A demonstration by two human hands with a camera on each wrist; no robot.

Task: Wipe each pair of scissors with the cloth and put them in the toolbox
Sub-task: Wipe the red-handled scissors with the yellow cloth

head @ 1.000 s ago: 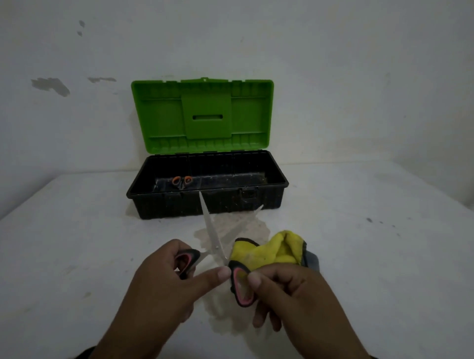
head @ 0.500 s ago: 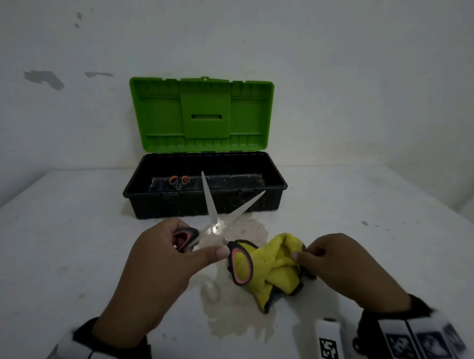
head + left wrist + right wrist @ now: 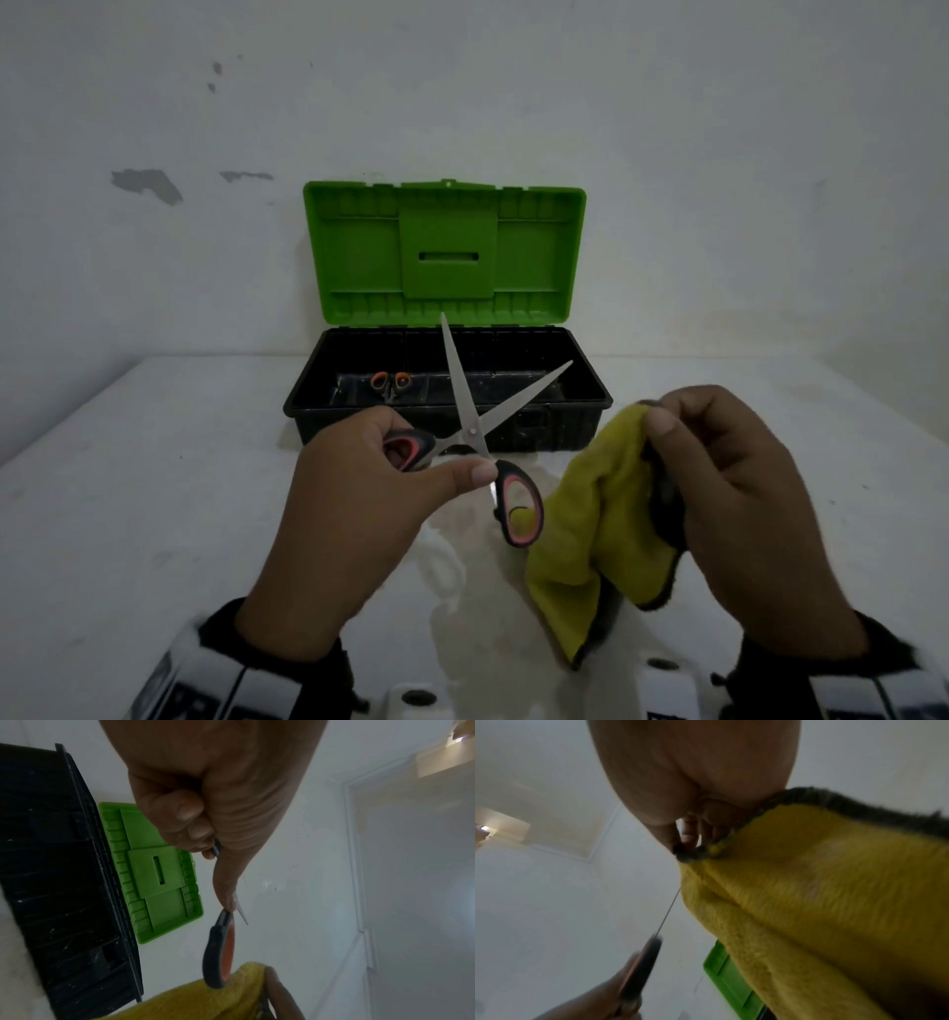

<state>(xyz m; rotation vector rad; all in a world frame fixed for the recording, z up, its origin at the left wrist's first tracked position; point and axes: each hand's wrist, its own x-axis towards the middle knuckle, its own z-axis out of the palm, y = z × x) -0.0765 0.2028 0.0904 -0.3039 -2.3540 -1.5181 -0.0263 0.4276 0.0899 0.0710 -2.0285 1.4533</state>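
Note:
My left hand (image 3: 390,462) grips one loop handle of a large pair of scissors (image 3: 470,426) with black and pink handles; the blades are spread wide, pointing up over the toolbox. In the left wrist view the free handle (image 3: 219,951) hangs below my thumb. My right hand (image 3: 719,473) pinches the top of a yellow cloth (image 3: 590,519) with a dark edge, lifted off the table just right of the scissors. That cloth (image 3: 821,902) fills the right wrist view. The black toolbox (image 3: 308,406) stands open behind, green lid (image 3: 447,252) upright, with a small orange-handled pair of scissors (image 3: 391,383) inside.
The toolbox stands on a white table (image 3: 128,488) against a white wall (image 3: 719,154). A wet patch (image 3: 462,591) marks the table under my hands.
My right hand let go of the scissors' handle, took hold of the cloth and raised it off the table. My left hand lifted the spread scissors higher.

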